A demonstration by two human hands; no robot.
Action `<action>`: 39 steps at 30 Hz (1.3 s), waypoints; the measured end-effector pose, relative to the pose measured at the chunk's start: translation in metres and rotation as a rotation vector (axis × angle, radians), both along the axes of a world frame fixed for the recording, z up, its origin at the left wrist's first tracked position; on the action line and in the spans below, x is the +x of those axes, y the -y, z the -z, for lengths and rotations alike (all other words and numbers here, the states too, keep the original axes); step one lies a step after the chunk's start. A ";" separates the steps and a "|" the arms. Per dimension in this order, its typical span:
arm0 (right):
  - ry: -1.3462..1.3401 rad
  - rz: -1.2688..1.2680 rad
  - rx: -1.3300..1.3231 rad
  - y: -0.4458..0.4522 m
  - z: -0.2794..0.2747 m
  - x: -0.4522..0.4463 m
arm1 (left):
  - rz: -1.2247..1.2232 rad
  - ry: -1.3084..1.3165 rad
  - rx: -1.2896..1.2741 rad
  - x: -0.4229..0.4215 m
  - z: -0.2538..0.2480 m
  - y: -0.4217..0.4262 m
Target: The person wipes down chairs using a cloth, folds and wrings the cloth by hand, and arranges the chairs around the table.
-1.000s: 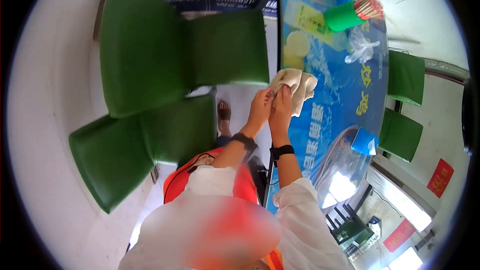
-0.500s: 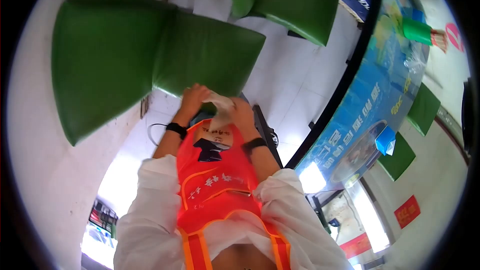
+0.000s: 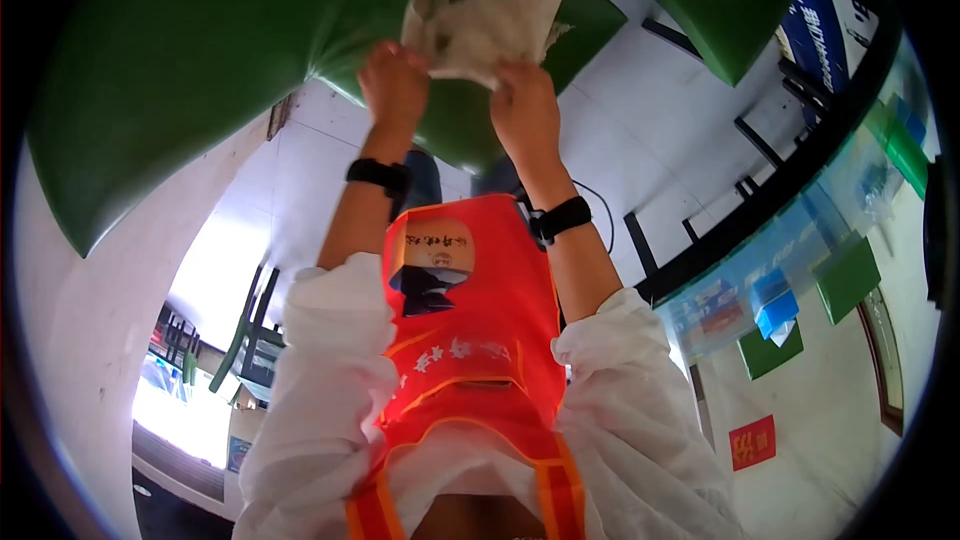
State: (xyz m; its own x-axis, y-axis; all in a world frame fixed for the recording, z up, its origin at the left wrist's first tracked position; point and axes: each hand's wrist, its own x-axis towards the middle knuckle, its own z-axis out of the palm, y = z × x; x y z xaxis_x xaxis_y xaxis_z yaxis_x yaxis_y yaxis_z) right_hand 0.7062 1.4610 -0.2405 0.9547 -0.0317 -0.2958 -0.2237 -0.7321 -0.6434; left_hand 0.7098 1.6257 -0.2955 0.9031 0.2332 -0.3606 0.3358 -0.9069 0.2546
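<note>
A beige cloth [image 3: 490, 25] is spread out over the seat of a green chair [image 3: 455, 125]. My left hand [image 3: 395, 85] has its fingers closed on the cloth's near left corner. At the near right corner, my right hand [image 3: 525, 110] pinches the cloth's edge. Between the two hands the cloth hangs fairly flat, with a darker spot near its left side and a frayed bit at the right.
A blue-topped table [image 3: 770, 250] with a dark edge stands at the right, bearing a blue box [image 3: 773, 305] and a green holder [image 3: 897, 148]. Another green chair [image 3: 710, 0] is at the upper right. A white wall [image 3: 95, 340] runs along the left.
Both hands have moved left with the cloth, from the table to over the green chair. The cloth, bunched earlier, is now opened out between them. The view has turned, leaving the table farther right.
</note>
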 end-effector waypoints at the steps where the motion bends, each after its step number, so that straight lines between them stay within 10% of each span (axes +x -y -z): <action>1: -0.166 -0.116 -0.080 0.003 0.016 -0.014 | 0.069 -0.186 0.070 -0.014 0.010 0.002; 4: -0.103 -0.076 -0.063 0.009 0.029 -0.041 | -0.214 -0.343 -0.473 -0.051 0.045 -0.010; 12: -0.004 -0.010 0.010 0.023 0.069 0.025 | -0.056 0.072 -0.440 -0.027 0.029 -0.032; 15: -0.129 -0.592 -0.195 0.021 0.087 0.042 | 0.260 -0.174 -0.646 -0.024 0.036 -0.050; 20: -0.268 -0.711 -0.363 0.031 0.075 0.055 | 0.213 -0.255 -0.689 -0.016 0.035 -0.076; 32: 0.507 -0.108 -0.089 0.022 -0.018 0.113 | 0.037 0.398 -0.245 0.048 -0.053 -0.103; 39: 0.036 -0.275 -0.315 0.030 0.077 0.054 | 0.197 0.088 -0.021 -0.027 0.026 -0.085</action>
State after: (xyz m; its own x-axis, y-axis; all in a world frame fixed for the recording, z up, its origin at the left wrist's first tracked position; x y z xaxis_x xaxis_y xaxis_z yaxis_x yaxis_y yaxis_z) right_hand 0.7606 1.4313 -0.3176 0.9498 0.1422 -0.2788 0.0260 -0.9236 -0.3825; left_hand 0.6823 1.7104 -0.3214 0.9588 0.0428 -0.2809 0.1286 -0.9469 0.2946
